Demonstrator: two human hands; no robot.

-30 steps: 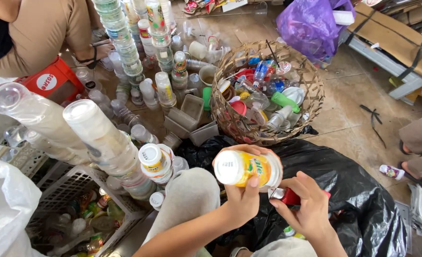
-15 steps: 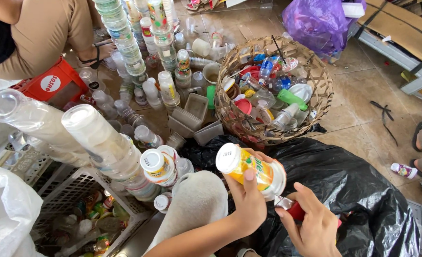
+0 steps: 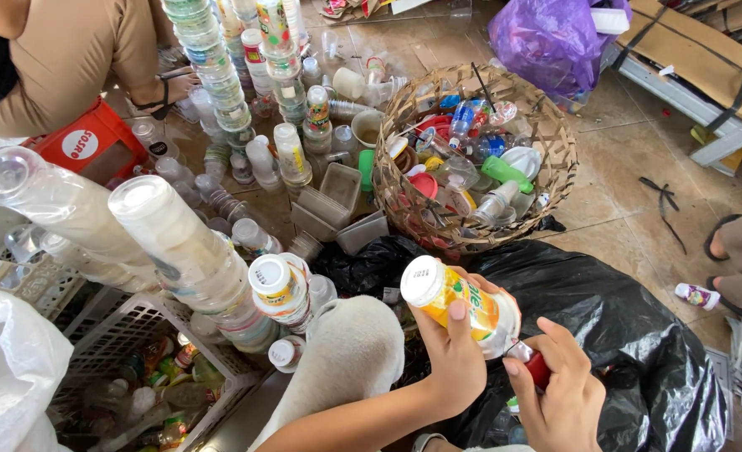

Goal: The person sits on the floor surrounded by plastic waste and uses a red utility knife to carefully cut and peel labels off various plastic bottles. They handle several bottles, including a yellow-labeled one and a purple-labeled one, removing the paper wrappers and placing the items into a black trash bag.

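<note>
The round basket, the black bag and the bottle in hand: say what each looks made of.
Round basket: woven cane or rattan, matte brown, with open strips showing. Black bag: thin plastic film, glossy and creased. Bottle in the left hand: seemingly plastic, with a white cap and a shiny yellow printed label.

Both forearms are bare — no sleeves, watch or bracelet show on either. The left hand (image 3: 455, 368) and the right hand (image 3: 559, 402) wear no gloves and no rings. The fingernails are short and unpainted. A pale grey trouser leg (image 3: 346, 368) covers the knee — possibly soft knit fabric, though the weave is hard to make out.
</note>
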